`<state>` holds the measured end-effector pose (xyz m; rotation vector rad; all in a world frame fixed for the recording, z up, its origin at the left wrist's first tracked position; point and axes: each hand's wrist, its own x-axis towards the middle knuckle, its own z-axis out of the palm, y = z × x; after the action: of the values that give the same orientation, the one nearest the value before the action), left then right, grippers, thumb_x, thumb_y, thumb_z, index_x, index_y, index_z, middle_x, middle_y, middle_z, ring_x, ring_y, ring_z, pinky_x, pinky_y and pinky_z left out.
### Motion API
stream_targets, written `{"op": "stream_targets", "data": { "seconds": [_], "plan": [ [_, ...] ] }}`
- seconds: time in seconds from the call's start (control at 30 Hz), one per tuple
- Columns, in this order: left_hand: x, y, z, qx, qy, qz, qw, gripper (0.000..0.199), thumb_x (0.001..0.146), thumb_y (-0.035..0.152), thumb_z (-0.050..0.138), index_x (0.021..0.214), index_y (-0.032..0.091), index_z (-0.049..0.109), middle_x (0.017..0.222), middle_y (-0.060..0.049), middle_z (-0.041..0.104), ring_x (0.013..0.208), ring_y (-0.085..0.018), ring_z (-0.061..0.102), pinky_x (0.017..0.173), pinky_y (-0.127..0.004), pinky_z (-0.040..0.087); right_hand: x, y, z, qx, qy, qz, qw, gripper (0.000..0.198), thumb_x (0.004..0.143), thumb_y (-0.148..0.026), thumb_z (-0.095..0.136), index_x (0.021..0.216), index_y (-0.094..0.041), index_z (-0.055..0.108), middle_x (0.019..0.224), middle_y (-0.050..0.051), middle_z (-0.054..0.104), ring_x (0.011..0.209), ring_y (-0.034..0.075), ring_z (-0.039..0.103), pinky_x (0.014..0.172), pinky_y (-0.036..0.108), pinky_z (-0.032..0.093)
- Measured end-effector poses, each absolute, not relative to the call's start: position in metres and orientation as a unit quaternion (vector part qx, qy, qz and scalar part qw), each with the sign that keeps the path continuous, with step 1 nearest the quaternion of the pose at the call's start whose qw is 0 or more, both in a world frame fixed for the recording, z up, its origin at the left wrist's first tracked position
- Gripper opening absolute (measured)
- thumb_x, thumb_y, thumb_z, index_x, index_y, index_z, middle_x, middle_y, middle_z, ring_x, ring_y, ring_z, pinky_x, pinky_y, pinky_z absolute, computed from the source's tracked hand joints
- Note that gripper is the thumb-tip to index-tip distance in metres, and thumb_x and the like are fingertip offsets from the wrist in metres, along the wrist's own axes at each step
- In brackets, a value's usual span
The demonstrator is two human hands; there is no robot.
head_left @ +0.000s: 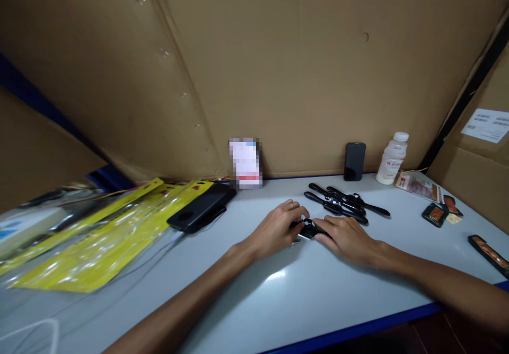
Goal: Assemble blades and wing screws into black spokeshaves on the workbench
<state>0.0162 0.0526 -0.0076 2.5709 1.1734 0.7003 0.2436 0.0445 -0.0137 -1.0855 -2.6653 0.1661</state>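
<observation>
Both hands grip a black spokeshave (308,229) above the middle of the table. My left hand (280,227) has its fingers bent round the left end, with fingertips near the central body. From the other side, my right hand (345,237) closes on the right handle, its thumb along the near side. A pale metal edge shows below the body between the hands; most of both handles is hidden. Just beyond my right hand lie several more black spokeshaves (336,204), heaped across one another.
Yellow clear-fronted packages (107,242) and a black flat device (202,208) with a cable cover the left side. A lit phone (245,164) and a dark phone (354,161) lean on the cardboard wall. A bottle (392,159) and small food packets (435,214) stand or lie at right.
</observation>
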Motion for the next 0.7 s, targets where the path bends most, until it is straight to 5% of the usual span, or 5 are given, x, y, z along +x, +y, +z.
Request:
{"op": "stream_targets", "data": {
  "seconds": [0.5,0.7],
  "plan": [
    [0.0194,0.0548,-0.0090,0.853,0.390,0.279,0.205,0.021,0.095,0.023,0.052,0.089,0.020,0.072,0.084,-0.004,0.066,0.086,-0.019,0.059,0.079,-0.032,0.045,0.2449,0.0459,-0.0177,-0.366,-0.920,0.039,0.135,0.026,0.102,-0.033,0.051,0.120,-0.017,0.063,0.099,0.007,0.069,0.080,0.019,0.061,0.066,0.031,0.033],
    [0.0200,0.0569,-0.0082,0.800,0.521,0.271,0.126,0.024,0.096,0.032,0.050,0.079,0.019,0.060,0.073,-0.003,0.060,0.075,-0.021,0.056,0.068,-0.032,0.043,0.2431,0.0431,-0.0136,-0.386,-0.914,0.048,0.119,0.027,0.102,-0.033,0.050,0.119,-0.017,0.064,0.102,0.007,0.070,0.081,0.020,0.062,0.068,0.031,0.034]
  ]
}}
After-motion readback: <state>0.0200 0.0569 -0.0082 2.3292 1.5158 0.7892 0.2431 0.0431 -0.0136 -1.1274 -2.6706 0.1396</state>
